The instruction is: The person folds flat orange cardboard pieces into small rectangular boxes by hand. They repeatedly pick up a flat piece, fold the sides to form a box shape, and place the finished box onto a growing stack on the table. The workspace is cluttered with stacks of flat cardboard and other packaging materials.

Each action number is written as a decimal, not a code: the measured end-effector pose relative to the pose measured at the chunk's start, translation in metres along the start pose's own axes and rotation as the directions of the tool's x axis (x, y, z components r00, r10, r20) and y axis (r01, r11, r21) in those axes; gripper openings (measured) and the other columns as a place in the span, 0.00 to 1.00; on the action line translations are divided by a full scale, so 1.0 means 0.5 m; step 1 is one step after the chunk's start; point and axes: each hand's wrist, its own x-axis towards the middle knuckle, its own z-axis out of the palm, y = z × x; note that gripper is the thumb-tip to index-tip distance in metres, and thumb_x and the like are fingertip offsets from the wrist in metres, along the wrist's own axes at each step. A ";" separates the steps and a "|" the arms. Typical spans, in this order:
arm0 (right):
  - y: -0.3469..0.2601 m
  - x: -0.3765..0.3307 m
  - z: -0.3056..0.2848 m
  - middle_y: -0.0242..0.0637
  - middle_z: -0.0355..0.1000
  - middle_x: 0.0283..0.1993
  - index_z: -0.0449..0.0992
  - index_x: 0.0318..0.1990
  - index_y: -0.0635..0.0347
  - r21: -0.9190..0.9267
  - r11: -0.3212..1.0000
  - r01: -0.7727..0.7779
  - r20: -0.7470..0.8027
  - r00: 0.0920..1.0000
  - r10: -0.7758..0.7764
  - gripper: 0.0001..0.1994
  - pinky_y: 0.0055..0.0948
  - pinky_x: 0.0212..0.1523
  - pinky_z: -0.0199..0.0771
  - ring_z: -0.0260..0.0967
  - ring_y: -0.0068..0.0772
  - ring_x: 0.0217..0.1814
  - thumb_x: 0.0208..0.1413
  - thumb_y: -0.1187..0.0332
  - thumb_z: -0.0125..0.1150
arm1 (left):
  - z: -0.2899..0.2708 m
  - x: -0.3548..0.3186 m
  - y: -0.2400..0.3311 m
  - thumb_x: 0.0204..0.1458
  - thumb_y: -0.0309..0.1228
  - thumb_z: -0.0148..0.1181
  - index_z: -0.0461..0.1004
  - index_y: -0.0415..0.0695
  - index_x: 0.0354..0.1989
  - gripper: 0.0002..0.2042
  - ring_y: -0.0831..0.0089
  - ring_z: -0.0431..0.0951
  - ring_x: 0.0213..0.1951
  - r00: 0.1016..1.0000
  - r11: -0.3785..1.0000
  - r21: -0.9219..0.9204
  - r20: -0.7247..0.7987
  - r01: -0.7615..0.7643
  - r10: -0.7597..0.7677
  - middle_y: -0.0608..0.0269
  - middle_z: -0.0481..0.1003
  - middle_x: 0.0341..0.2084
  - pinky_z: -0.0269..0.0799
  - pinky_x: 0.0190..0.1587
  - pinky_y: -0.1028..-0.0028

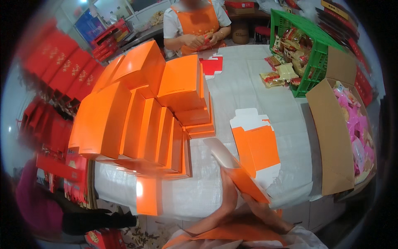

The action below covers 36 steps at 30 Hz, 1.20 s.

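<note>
Head view, hands: the left hand (229, 189) and right hand (258, 204) rise from the lower edge and meet on 1 flat orange box blank (244, 180), which they hold tilted just above the near table edge. The left fingers are closed on its lower left edge; the right hand grips it from beneath on the right, its fingers mostly hidden.
Head view, held blank: orange outside, white inside, 1 pale flap (222, 151) curling up to the left.
Head view, table: a white woven cloth (248, 83) covers it. A stack of more unfolded orange and white blanks (257, 143) lies just behind the held one, touching it in the picture.
Head view, left: a large heap of assembled orange boxes (141, 112) leans in rows, well left of the hands.
Head view, right: an open brown carton (331, 128) holds pink packets; behind it a green plastic crate (317, 54) holds wrapped snacks.
Head view, far side: another person in an orange apron (198, 23) stands across the table, handling something small and red.
</note>
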 end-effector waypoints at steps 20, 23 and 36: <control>-0.036 0.047 -0.097 0.46 0.60 0.55 0.65 0.49 0.64 -0.505 0.842 0.190 -0.053 0.967 -0.250 0.18 0.29 0.52 0.63 0.60 0.36 0.56 0.49 0.74 0.56 | -0.078 -0.102 -0.012 0.52 0.31 0.53 0.50 0.37 0.55 0.25 0.70 0.63 0.49 0.952 0.967 0.242 0.307 -0.080 0.002 0.54 0.63 0.47 0.61 0.50 0.72; 0.003 0.035 -0.080 0.43 0.60 0.55 0.64 0.50 0.64 -0.234 0.960 0.155 0.005 0.987 -0.158 0.21 0.28 0.55 0.59 0.57 0.36 0.59 0.45 0.81 0.50 | -0.090 -0.117 -0.029 0.52 0.32 0.52 0.48 0.37 0.55 0.26 0.69 0.63 0.49 0.954 0.966 0.256 0.286 0.019 -0.094 0.53 0.62 0.47 0.61 0.51 0.72; 0.042 -0.031 -0.045 0.39 0.67 0.41 0.66 0.26 0.65 0.027 0.996 0.082 -0.102 0.992 -0.078 0.03 0.20 0.36 0.65 0.63 0.23 0.37 0.50 0.78 0.51 | -0.150 -0.087 -0.033 0.54 0.31 0.45 0.63 0.36 0.45 0.13 0.71 0.67 0.46 0.882 0.819 0.537 0.463 -0.200 -0.088 0.57 0.67 0.42 0.60 0.50 0.75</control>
